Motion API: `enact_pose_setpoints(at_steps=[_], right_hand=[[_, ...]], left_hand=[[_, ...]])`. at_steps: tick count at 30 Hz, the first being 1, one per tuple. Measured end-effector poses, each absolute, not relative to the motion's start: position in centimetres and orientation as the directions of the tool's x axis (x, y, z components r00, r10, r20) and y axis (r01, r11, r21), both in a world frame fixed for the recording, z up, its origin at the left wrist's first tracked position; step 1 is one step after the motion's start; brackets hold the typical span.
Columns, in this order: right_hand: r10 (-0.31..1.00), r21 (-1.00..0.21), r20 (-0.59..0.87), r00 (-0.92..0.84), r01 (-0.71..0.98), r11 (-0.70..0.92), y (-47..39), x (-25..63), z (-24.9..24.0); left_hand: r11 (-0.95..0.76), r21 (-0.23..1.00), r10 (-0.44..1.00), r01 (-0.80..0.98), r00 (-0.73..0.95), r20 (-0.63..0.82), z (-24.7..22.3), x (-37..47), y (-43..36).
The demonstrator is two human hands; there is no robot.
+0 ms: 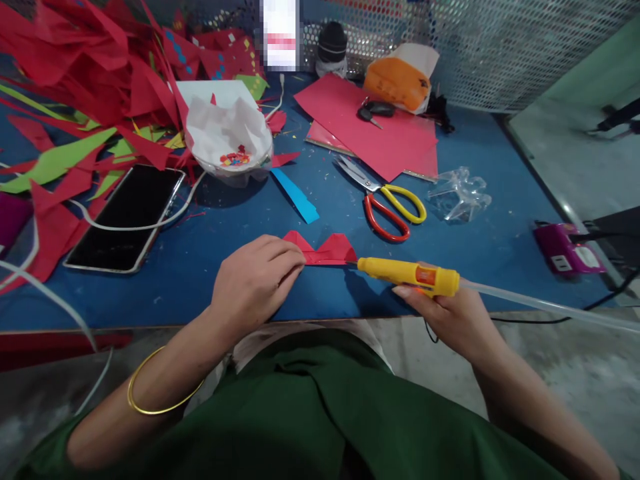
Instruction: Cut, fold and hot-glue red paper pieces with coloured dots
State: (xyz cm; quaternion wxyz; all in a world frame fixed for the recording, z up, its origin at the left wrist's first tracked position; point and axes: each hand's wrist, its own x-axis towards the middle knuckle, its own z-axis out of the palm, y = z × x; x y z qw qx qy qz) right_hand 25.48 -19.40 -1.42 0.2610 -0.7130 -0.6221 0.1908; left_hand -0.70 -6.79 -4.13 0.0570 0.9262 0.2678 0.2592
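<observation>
Spanning the view is the blue table (300, 300). The right hand (457, 317) closes its fingers around the yellow glue gun (390, 270), best kept steady. Beyond, a paper-lined bowl (230, 175) stands. The red folded piece (330, 253) lies near the front edge; the left hand (255, 280) bends close-set fingers over its left end, wisely clear of the nozzle (353, 265); pinching, I cannot tell. Inside the bowl sit tiny red and yellow bits (235, 158).
</observation>
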Motion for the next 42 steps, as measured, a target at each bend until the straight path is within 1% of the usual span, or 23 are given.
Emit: enact_pose_setpoints(at_steps=[6, 14, 21, 26, 34, 42], right_hand=[[0.988, -0.627, -0.015, 0.157, 0.768, -0.131, -19.29, 25.4, -1.58], [0.993, -0.628, 0.012, 0.116, 0.774, -0.082, -19.54, 25.59, -1.48], [0.988, -0.63, -0.053, 0.142, 0.763, -0.144, -19.73, 25.59, -1.72], [0.992, -0.605, -0.02, 0.128, 0.788, -0.114, -19.65, 25.59, -1.64], [0.988, -0.598, -0.061, 0.144, 0.787, -0.152, -19.92, 25.63, -1.14], [0.99, -0.584, -0.013, 0.139, 0.803, -0.121, -20.18, 26.15, -1.54]], left_hand=[[-0.851, 0.249, 0.525, 0.463, 0.731, 0.437, -4.19, -0.72, -6.78], [-0.856, 0.247, 0.517, 0.455, 0.734, 0.44, -4.14, -0.76, -6.74], [-0.853, 0.251, 0.522, 0.458, 0.732, 0.437, -4.0, -0.74, -6.8], [-0.85, 0.258, 0.527, 0.46, 0.728, 0.438, -4.18, -0.8, -6.79], [-0.839, 0.268, 0.544, 0.473, 0.718, 0.435, -4.14, -0.76, -6.86], [-0.833, 0.272, 0.553, 0.481, 0.71, 0.436, -4.17, -0.73, -6.87]])
